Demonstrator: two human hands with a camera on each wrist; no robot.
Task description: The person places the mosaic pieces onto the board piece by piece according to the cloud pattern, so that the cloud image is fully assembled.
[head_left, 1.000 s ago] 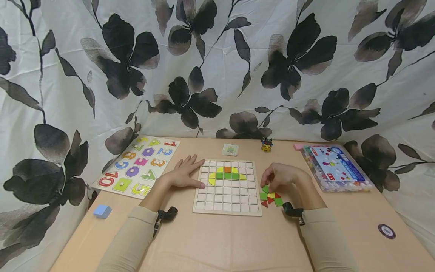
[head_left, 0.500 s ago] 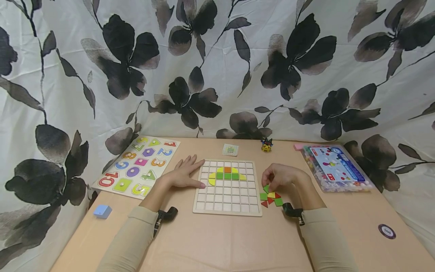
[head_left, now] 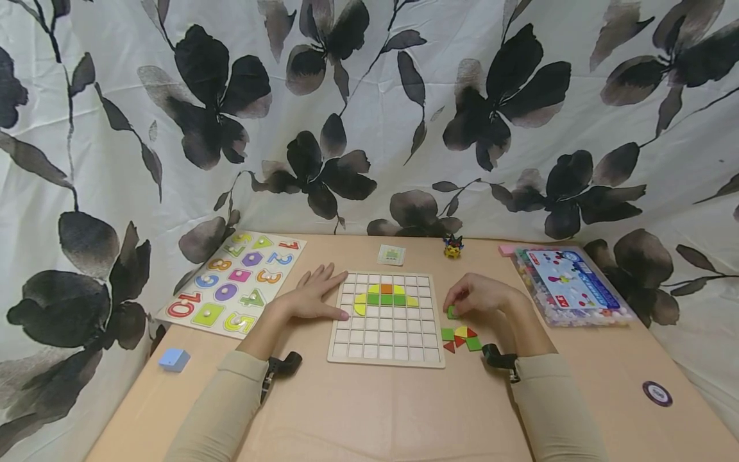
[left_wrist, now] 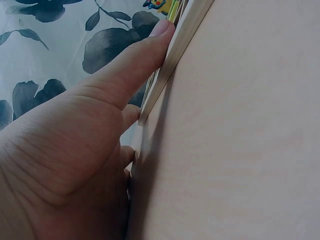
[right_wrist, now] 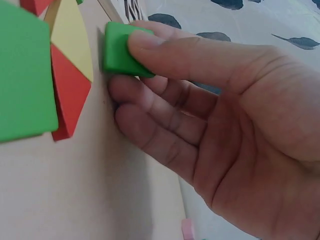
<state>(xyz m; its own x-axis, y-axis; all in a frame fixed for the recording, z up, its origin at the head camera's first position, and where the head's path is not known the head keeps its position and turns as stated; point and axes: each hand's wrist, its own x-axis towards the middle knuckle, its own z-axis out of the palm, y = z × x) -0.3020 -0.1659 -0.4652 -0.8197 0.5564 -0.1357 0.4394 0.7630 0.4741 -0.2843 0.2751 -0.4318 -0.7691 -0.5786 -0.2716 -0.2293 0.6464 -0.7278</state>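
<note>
A white gridded board [head_left: 385, 333] lies in the middle of the table, with yellow, orange and green pieces [head_left: 385, 299] forming a dome in its upper cells. My left hand [head_left: 312, 296] rests at the board's left edge, fingers spread; in the left wrist view its thumb [left_wrist: 145, 50] touches the rim. Right of the board, my right hand [head_left: 482, 299] pinches a green square tile [right_wrist: 120, 50] between thumb and fingers, just off the table or touching it; I cannot tell which. Below it lies a small pile of loose red, green and yellow pieces [head_left: 460, 341].
A number puzzle board [head_left: 231, 282] lies at the left, near a blue block [head_left: 174, 359]. Behind the grid board are a pattern card [head_left: 392, 255] and a small figurine [head_left: 453, 246]. A clear box of beads [head_left: 571, 285] and a round chip [head_left: 657, 393] are at the right.
My right hand has drawn the green square tile away from the pile, slightly up and apart from the other pieces. My left hand has stayed still.
</note>
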